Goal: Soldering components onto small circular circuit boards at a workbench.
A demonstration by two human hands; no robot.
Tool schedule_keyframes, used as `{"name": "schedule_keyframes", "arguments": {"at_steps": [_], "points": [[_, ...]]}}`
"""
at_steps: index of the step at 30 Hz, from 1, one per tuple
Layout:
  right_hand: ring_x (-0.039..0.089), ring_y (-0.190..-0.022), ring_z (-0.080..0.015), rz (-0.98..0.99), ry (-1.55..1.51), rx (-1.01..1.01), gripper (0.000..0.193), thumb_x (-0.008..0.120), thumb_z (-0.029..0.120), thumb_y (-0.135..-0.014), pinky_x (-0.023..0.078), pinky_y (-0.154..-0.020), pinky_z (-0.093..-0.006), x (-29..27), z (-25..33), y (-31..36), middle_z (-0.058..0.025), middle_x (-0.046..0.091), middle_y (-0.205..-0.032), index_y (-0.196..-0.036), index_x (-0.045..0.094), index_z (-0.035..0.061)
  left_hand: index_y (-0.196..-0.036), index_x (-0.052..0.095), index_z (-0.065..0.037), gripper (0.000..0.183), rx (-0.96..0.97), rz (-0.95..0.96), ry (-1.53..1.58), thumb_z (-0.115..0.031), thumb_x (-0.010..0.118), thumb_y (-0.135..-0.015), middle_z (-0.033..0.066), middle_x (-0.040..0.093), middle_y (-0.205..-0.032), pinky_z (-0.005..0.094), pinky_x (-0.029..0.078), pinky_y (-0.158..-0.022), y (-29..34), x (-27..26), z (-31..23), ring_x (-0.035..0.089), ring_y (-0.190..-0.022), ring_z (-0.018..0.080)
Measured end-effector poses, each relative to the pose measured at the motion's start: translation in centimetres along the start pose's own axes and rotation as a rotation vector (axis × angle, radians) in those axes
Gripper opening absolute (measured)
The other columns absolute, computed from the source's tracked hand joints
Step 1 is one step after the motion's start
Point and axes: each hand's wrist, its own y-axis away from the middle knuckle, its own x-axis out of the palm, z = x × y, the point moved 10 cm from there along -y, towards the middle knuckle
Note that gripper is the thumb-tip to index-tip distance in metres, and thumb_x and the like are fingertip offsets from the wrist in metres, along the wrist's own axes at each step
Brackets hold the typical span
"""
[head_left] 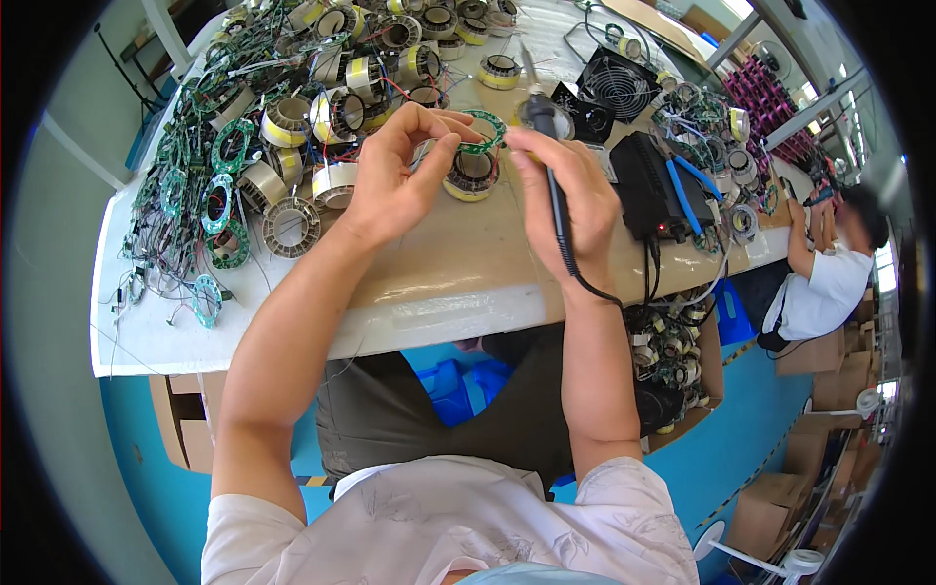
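Note:
In front of me, a green ring-shaped circuit board (477, 149) is held above the table. My left hand (402, 175) is closed, its fingertips at the board's left edge. The thumb and forefinger of my right hand (573, 200) reach the board's right edge. That same hand also grips a black soldering iron (556, 200), its metal tip pointing up and away from me and its cable hanging down past my wrist. Just below the board, a round motor stator (471, 187) with a yellow band sits on the brown table covering.
Tangled green circuit boards (232, 146) and banded stators (286, 122) crowd the left. To the right are a black power box (639, 180), blue-handled pliers (682, 200) and a black fan (618, 90). A carton of parts (673, 366) stands below; a co-worker (824, 283) is at far right.

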Motion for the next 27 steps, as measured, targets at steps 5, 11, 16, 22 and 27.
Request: {"name": "schedule_keyframes", "arguments": {"at_steps": [5,11,16,22,27], "points": [[0.065,-0.077,-0.026,0.082,0.0,-0.061,0.035,0.074,-0.009,-0.078,0.052,-0.07,-0.0355,2.7,0.9,-0.9,-0.0082,0.073,-0.095,-0.109,0.069,0.0056,-0.1,0.055,0.0,0.004,-0.06,-0.014,0.004,-0.001,0.058,-0.099,0.0137,0.065,-0.121,0.0328,0.045,-0.1,0.2,0.0,0.2,0.058,-0.11,0.0161],[0.06,-0.068,-0.0266,0.055,0.011,-0.131,0.034,0.072,-0.007,-0.079,0.047,-0.061,-0.0372,2.9,0.6,-1.0,-0.0078,0.065,-0.079,-0.109,0.068,0.007,-0.098,0.055,0.001,0.005,-0.051,-0.033,-0.041,0.0,0.06,-0.095,0.0143,0.067,-0.115,0.0318,0.047,-0.097,0.1,0.1,-0.5,0.061,-0.107,0.017],[0.063,-0.075,-0.0265,0.035,-0.013,-0.082,0.035,0.073,-0.005,-0.081,0.05,-0.066,-0.0348,1.3,0.1,-0.9,-0.0085,0.071,-0.09,-0.114,0.068,0.0056,-0.095,0.056,0.001,0.004,0.022,-0.047,-0.061,0.002,0.059,-0.092,0.0155,0.07,-0.107,0.0337,0.049,-0.098,0.3,-0.3,-0.6,0.064,-0.109,0.0207],[0.057,-0.057,-0.0075,-0.13,-0.398,0.42,0.037,0.056,0.019,-0.104,0.047,-0.049,-0.0204,-2.8,-5.7,5.1,-0.0168,0.073,-0.101,-0.135,0.055,-0.003,-0.097,0.056,0.0,0.002,-0.032,-0.039,-0.049,0.0,0.058,-0.098,0.0139,0.071,-0.107,0.0403,0.044,-0.106,0.1,0.1,0.3,0.059,-0.121,0.0255],[0.049,-0.044,-0.0081,-0.329,-0.648,0.519,0.031,0.057,0.022,-0.104,0.037,-0.041,-0.0206,-3.7,-7.3,7.6,-0.0144,0.069,-0.083,-0.122,0.061,-0.0027,-0.094,0.059,0.003,0.003,-0.032,-0.109,0.007,0.002,0.062,-0.093,0.0142,0.071,-0.103,0.0328,0.048,-0.101,0.0,-0.6,0.3,0.063,-0.114,0.0214]]}}
